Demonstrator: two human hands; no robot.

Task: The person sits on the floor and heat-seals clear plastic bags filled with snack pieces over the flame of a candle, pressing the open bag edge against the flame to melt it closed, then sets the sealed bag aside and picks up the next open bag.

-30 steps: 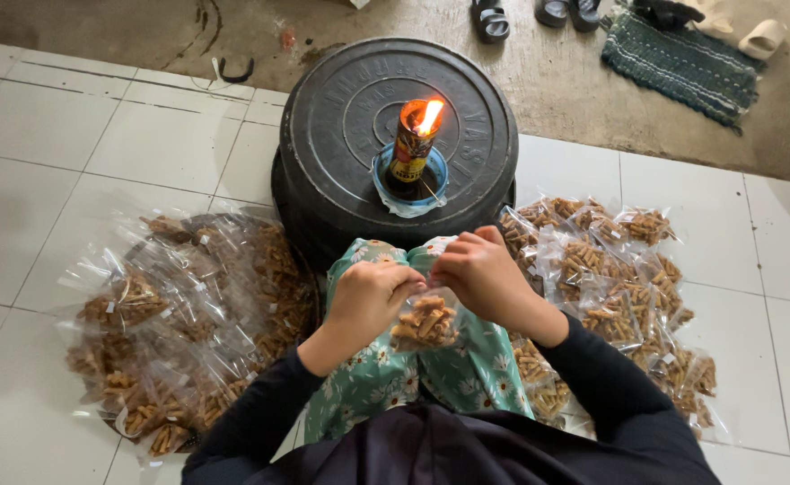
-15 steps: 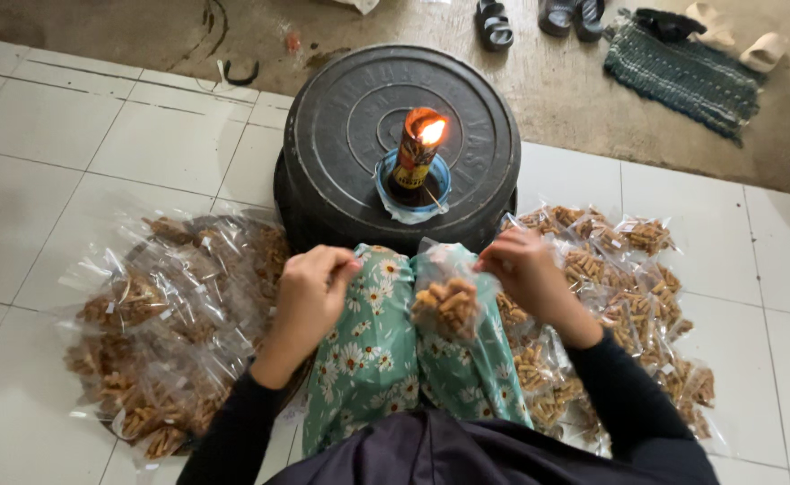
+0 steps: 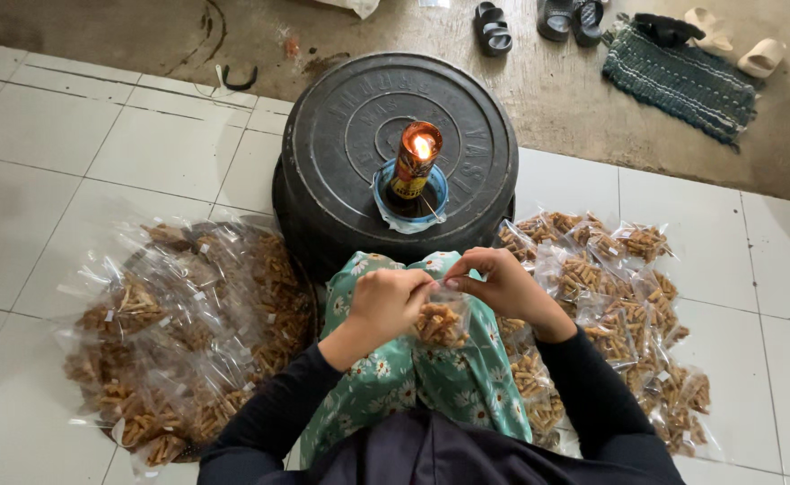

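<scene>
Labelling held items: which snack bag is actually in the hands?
The small clear plastic bag of brown snack sticks over the lap, pinched at its top by left hand and right hand; all others lie on the floor.

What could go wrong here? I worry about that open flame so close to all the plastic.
The flame burns bare, just beyond both hands, the left hand and right hand, which pinch a small snack bag; its plastic might scorch or a hand get burnt. The lamp can looks easy to tip.

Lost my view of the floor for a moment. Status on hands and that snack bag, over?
Left hand and right hand both pinching top of small snack bag, held over lap. Lit can lamp just ahead on black tub. Nothing between.
</scene>
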